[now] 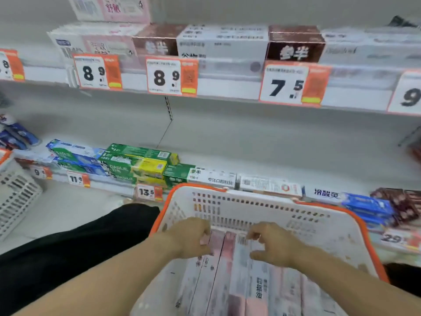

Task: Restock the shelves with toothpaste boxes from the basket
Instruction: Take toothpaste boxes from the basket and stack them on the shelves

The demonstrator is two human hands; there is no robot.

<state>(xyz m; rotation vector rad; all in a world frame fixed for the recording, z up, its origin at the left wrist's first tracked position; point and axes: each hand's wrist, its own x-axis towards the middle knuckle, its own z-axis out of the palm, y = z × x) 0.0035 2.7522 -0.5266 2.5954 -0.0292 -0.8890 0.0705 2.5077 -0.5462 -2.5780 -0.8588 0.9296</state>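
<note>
Left hand (190, 238) pinches a pink toothpaste box (216, 244) in the basket (268, 197); right hand (272, 246) fingers curled apart above.

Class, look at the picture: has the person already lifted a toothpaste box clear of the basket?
No. Both the left hand and the right hand are down inside the basket, on the toothpaste boxes lying there.

Bright, even light falls from overhead, flat and white, with little glare. A soft shadow lies under the upper shelf (227, 87), dimming the back panel below it. Motion blur smears the whole view (print above that shelf is hardly legible). Wide-angle distortion bows the shelf's edge, most towards its far ends.
</note>
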